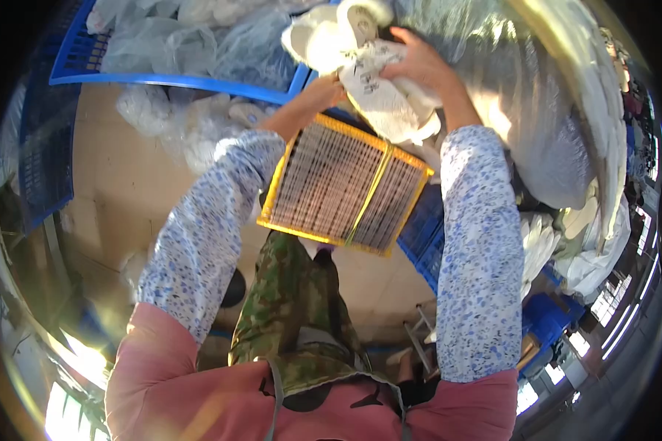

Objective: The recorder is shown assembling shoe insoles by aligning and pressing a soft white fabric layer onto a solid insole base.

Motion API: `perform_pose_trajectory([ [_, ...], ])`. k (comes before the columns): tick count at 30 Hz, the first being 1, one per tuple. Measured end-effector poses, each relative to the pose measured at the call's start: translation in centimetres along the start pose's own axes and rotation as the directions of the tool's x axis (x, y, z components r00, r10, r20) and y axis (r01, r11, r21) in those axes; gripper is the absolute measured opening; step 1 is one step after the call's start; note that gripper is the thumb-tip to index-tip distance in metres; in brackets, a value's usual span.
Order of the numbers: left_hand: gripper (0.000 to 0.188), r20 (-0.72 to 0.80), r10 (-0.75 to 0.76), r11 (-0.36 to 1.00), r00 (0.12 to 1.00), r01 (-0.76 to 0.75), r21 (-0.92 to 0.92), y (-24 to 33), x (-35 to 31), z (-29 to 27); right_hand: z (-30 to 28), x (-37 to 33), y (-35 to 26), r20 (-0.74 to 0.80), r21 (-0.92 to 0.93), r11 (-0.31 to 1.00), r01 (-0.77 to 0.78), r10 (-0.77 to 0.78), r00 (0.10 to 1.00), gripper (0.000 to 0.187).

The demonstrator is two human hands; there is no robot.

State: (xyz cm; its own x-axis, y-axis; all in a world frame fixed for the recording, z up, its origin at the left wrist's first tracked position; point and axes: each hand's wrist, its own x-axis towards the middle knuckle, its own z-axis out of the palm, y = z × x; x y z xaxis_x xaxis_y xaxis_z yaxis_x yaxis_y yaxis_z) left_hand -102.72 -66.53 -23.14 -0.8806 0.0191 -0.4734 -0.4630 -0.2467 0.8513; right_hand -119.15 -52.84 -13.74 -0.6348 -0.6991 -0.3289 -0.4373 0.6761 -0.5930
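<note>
From the head camera, both forearms in blue-flowered sleeves reach up and away from the body. The right hand [419, 66] lies curled over the top of a white insole bundle [379, 99], fingers grasping it from above. The left hand [324, 92] meets the bundle's lower left edge; its fingers are mostly hidden behind the bundle, so I cannot tell whether it grips or only steadies.

The bundle sits just above the far edge of a yellow crate [346, 187], which is tilted on the person's lap, its slatted base facing the camera. More white insoles [338, 29] lie touching the bundle's upper end.

A large clear plastic bag [544, 110] bulges just right of the right hand. A blue crate [81, 51] holding crumpled plastic bags [191, 40] stands to the upper left. Camouflage trousers [294, 309] show below the yellow crate, over a tan floor [118, 184].
</note>
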Motion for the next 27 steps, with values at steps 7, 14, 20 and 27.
perform_pose_trajectory([
  [7, 0.04, -0.373, 0.157, 0.978, 0.914, -0.091, 0.189, -4.6, -9.0, -4.5, 4.3, -11.7, 2.1, -0.634, 0.074, 0.988, 0.132, -0.056, 0.771, 0.054],
  [14, 0.044, -0.634, 0.13, 0.896, 0.762, 0.184, 0.405, -16.5, -18.8, 0.1, 20.0, -26.8, 6.6, -0.665, -0.2, 0.886, -0.419, 0.191, 0.722, 0.071],
  [20, 0.054, -0.559, 0.224, 0.842, 0.798, 0.13, 0.523, -17.2, -20.2, 1.0, 23.6, -28.9, 1.8, -0.435, -0.224, 0.937, 0.266, -0.341, 0.833, 0.067],
  [27, 0.06, -0.798, -0.08, 0.997, 0.597, 0.054, -0.06, -24.0, -29.1, 5.1, 20.5, -28.5, 13.1, -0.343, 0.603, 0.745, -0.285, 0.565, 0.75, 0.082],
])
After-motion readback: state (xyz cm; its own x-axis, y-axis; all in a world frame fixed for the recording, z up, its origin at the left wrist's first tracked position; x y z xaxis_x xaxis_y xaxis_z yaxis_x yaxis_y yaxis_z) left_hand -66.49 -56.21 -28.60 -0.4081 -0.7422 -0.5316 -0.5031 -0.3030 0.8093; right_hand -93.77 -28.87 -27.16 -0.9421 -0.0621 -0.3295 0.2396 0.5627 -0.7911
